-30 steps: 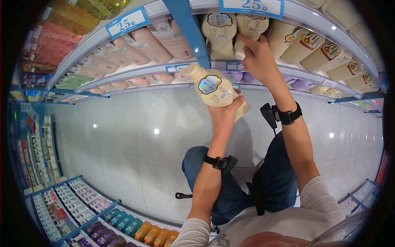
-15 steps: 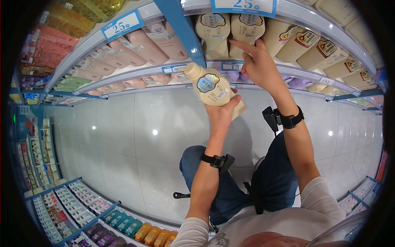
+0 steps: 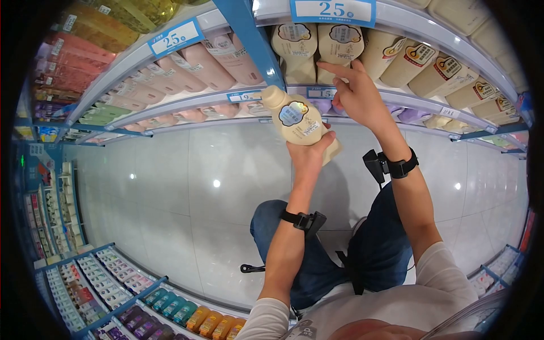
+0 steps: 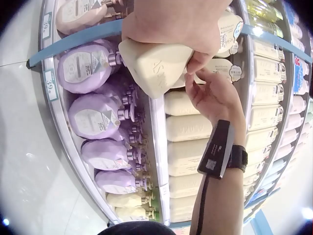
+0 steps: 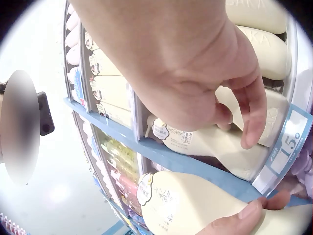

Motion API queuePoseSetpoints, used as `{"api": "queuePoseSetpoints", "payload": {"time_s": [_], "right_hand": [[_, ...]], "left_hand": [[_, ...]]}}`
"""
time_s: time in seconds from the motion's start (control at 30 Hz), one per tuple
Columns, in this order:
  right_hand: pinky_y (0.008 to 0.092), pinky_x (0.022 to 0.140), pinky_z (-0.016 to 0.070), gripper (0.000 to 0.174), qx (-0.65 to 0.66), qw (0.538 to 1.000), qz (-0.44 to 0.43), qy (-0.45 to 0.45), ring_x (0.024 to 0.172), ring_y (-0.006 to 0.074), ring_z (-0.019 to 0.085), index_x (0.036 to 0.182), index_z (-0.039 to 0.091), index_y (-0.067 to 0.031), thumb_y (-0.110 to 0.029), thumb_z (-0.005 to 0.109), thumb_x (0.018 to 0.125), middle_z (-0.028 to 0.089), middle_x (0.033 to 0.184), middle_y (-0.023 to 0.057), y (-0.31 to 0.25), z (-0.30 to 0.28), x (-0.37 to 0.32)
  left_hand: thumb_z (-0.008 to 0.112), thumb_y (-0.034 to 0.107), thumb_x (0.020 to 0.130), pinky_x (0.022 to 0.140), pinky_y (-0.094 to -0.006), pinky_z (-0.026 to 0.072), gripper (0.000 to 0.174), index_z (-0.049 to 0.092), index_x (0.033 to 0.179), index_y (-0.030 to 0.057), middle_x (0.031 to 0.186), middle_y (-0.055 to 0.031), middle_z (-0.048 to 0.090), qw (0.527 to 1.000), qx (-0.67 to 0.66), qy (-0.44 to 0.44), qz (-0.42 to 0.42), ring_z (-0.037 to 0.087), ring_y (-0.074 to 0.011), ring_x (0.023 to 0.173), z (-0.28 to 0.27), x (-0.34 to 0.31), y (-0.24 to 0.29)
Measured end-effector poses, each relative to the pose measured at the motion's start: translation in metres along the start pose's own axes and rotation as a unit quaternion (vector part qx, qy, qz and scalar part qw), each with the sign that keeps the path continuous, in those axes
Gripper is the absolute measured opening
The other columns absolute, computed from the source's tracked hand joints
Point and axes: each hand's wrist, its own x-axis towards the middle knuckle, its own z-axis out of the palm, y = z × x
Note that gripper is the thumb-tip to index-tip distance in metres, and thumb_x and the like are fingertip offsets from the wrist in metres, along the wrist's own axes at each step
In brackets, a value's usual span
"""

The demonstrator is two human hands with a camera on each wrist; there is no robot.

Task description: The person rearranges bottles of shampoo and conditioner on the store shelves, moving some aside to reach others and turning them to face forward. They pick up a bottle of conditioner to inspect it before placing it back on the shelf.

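Note:
My left hand (image 3: 309, 152) grips a cream-coloured bottle (image 3: 296, 122) around its waist, tilted, its label facing up. In the left wrist view the base of that bottle (image 4: 156, 71) shows below the hand. At the shelf my right hand (image 3: 361, 97) holds nothing; its index finger is stretched out across the lower part of a matching cream bottle (image 3: 340, 44). Another such bottle (image 3: 294, 42) stands to its left, against the blue post. From the right wrist view, the right hand (image 5: 186, 78) hangs over the shelved bottles, its fingers loosely bent.
Wider cream bottles (image 3: 422, 55) fill the shelf to the right. Pink bottles (image 3: 198, 62) stand left of the blue upright post (image 3: 255, 42). Purple pump bottles (image 4: 93, 117) line the shelf below. A price tag (image 3: 332, 9) hangs on the shelf edge above the right hand.
The head view has shifted slightly. My right index finger has slid a little lower and left against the shelved bottles; my left hand keeps its hold on the bottle.

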Motion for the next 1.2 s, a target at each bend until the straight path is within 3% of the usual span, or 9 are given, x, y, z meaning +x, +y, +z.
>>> {"api": "queuePoseSetpoints", "payload": {"time_s": [0.13, 0.3, 0.43, 0.5, 0.53, 0.83, 0.9, 1.13, 1.2], "right_hand": [[0.0393, 0.075, 0.0596, 0.043, 0.029, 0.999, 0.009, -0.01, 0.067, 0.0256, 0.072, 0.136, 0.067, -0.0088, 0.0, 0.048, 0.099, 0.05, 0.117, 0.0222, 0.002, -0.001, 0.001], [0.0452, 0.092, 0.0571, 0.044, -0.013, 1.0, -0.023, 0.002, 0.1, 0.0404, 0.07, 0.134, 0.068, -0.0102, -0.001, 0.056, 0.093, 0.05, 0.126, 0.0282, 0.011, -0.001, 0.001], [0.0376, 0.08, 0.0593, 0.045, -0.121, 0.983, -0.122, 0.069, 0.084, 0.0308, 0.07, 0.137, 0.067, -0.0127, 0.0, 0.056, 0.095, 0.046, 0.14, 0.0294, 0.02, 0.003, -0.009], [0.047, 0.101, 0.053, 0.046, -0.098, 0.989, -0.089, 0.064, 0.122, 0.0522, 0.059, 0.133, 0.069, -0.012, -0.001, 0.06, 0.089, 0.036, 0.153, 0.0401, 0.012, 0.003, -0.017], [0.047, 0.101, 0.053, 0.046, -0.1, 0.989, -0.086, 0.066, 0.122, 0.0522, 0.059, 0.133, 0.069, -0.012, -0.001, 0.06, 0.089, 0.036, 0.153, 0.0401, 0.008, 0.003, -0.018], [0.0464, 0.101, 0.0522, 0.049, -0.064, 0.993, -0.06, 0.084, 0.121, 0.0506, 0.061, 0.134, 0.068, -0.0105, 0.005, 0.055, 0.089, 0.039, 0.152, 0.039, 0.008, 0.009, -0.014], [0.0383, 0.08, 0.0583, 0.053, -0.084, 0.99, -0.081, 0.085, 0.069, 0.0257, 0.073, 0.141, 0.065, -0.014, 0.005, 0.051, 0.094, 0.031, 0.157, 0.0395, 0.014, 0.01, -0.009], [0.0355, 0.077, 0.0599, 0.056, -0.077, 0.992, -0.055, 0.087, 0.081, 0.0245, 0.076, 0.147, 0.059, -0.0118, 0.005, 0.046, 0.095, 0.02, 0.163, 0.037, 0.012, 0.017, -0.005], [0.0321, 0.072, 0.0605, 0.058, 0.068, 0.996, 0.001, 0.048, 0.095, 0.0241, 0.075, 0.151, 0.053, -0.0091, 0.005, 0.045, 0.095, 0.007, 0.167, 0.0328, 0.005, 0.017, -0.006]], "left_hand": [[0.082, -0.001, 0.073, 0.083, -0.0326, 0.0554, 0.037, 0.068, 0.107, -0.0002, 0.097, -0.0071, 0.075, 1.0, -0.007, 0.004, 0.003, 0.071, -0.0172, 0.09, 0.001, -0.002, 0.002], [0.081, -0.001, 0.071, 0.088, -0.0368, 0.0537, 0.045, 0.062, 0.111, -0.0003, 0.098, -0.0118, 0.072, 1.0, 0.002, 0.006, -0.014, 0.07, -0.0229, 0.094, 0.001, -0.004, 0.003], [0.081, -0.002, 0.071, 0.088, -0.0368, 0.0535, 0.044, 0.062, 0.111, -0.0003, 0.098, -0.0116, 0.072, 1.0, 0.002, -0.015, -0.014, 0.07, -0.0232, 0.094, 0.0, 0.0, -0.001], [0.079, -0.004, 0.07, 0.088, -0.0367, 0.0533, 0.043, 0.062, 0.11, -0.0006, 0.097, -0.0116, 0.073, 0.999, 0.02, -0.022, -0.015, 0.07, -0.0234, 0.094, 0.0, 0.002, -0.002], [0.079, -0.004, 0.07, 0.088, -0.0367, 0.0533, 0.043, 0.062, 0.11, -0.0006, 0.097, -0.0116, 0.073, 0.999, 0.019, -0.024, -0.017, 0.07, -0.0234, 0.094, 0.001, 0.003, -0.003], [0.08, -0.002, 0.07, 0.088, -0.0368, 0.0529, 0.043, 0.063, 0.11, -0.0012, 0.096, -0.0115, 0.073, 0.999, -0.009, -0.035, -0.006, 0.07, -0.0234, 0.094, 0.002, 0.007, -0.008], [0.08, -0.002, 0.07, 0.089, -0.037, 0.0527, 0.044, 0.063, 0.11, -0.0013, 0.096, -0.0116, 0.073, 1.0, -0.004, -0.027, -0.002, 0.07, -0.0237, 0.095, 0.001, 0.008, -0.008], [0.083, -0.002, 0.071, 0.087, -0.0362, 0.0544, 0.046, 0.063, 0.112, -0.0019, 0.099, -0.0116, 0.072, 0.999, -0.034, -0.006, -0.014, 0.07, -0.0215, 0.093, -0.003, 0.008, -0.006], [0.082, -0.002, 0.071, 0.089, -0.0368, 0.0538, 0.05, 0.061, 0.116, -0.0014, 0.101, -0.0123, 0.072, 0.999, -0.026, -0.01, -0.024, 0.07, -0.0221, 0.095, -0.004, 0.009, -0.008]]}}
